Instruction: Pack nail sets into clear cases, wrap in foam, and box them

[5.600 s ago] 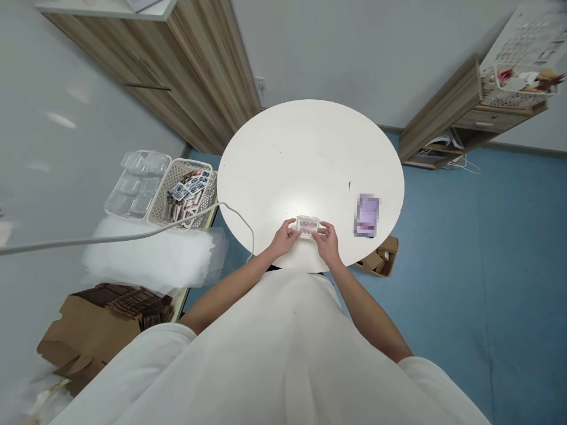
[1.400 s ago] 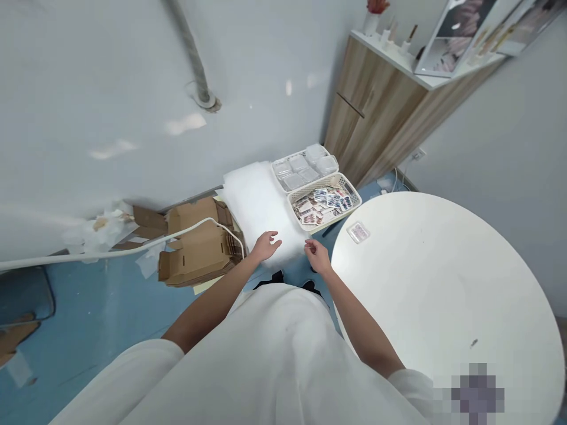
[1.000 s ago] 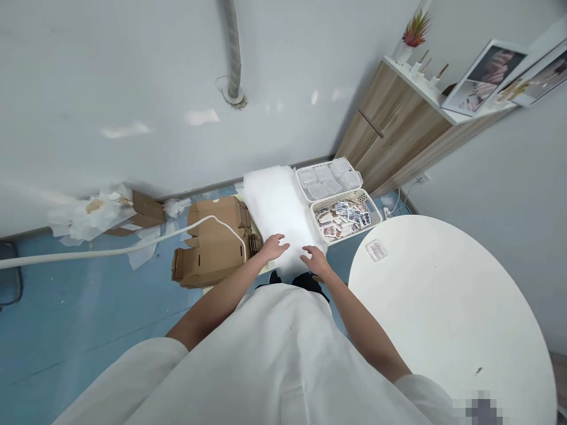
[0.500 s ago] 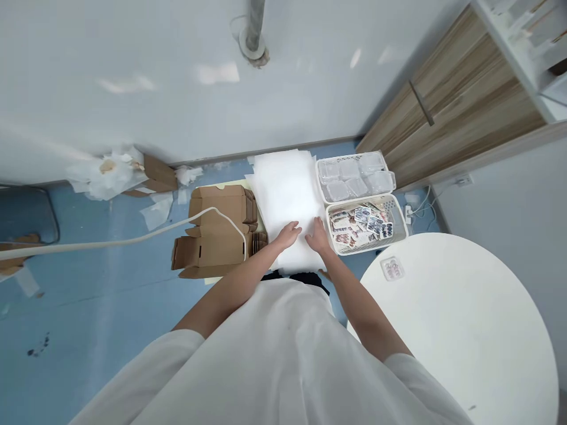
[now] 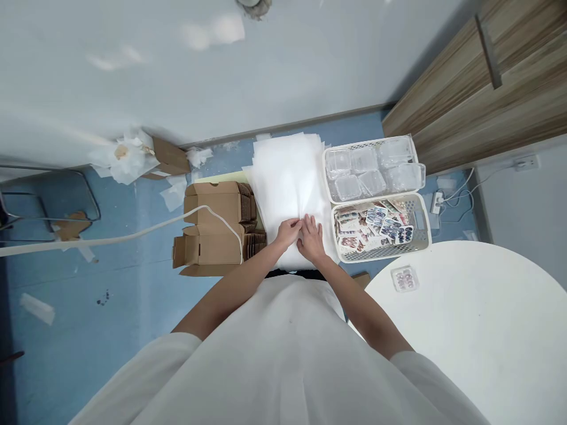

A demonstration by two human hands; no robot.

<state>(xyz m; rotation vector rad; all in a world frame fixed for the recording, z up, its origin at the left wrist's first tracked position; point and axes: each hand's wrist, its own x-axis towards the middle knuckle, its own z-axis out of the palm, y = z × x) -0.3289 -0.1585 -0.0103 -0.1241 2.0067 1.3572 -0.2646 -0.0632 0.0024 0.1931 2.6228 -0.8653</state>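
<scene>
A stack of thin white packing sheets (image 5: 283, 171) lies in front of my body, its edges slightly fanned. Over its near half, my left hand (image 5: 287, 232) has its fingers drawn together in a pinch at the top sheet, where a faint crease runs up. Right beside it, my right hand (image 5: 312, 241) rests on the same sheet with fingers spread, thumb toward the left hand. The two hands nearly touch at the fingertips.
Flattened brown cardboard boxes (image 5: 217, 230) lie left of the stack, with a pale cable (image 5: 133, 237) across them. To the right stand a basket of clear plastic boxes (image 5: 365, 159) and a basket of printed cards (image 5: 367, 230). A round white table (image 5: 469, 319) holds a small clear case (image 5: 404, 278).
My hands have come closer together on the sheet. The left fingers have closed into a pinch, and the right fingers have spread flat. The view has shifted and tilted downward.
</scene>
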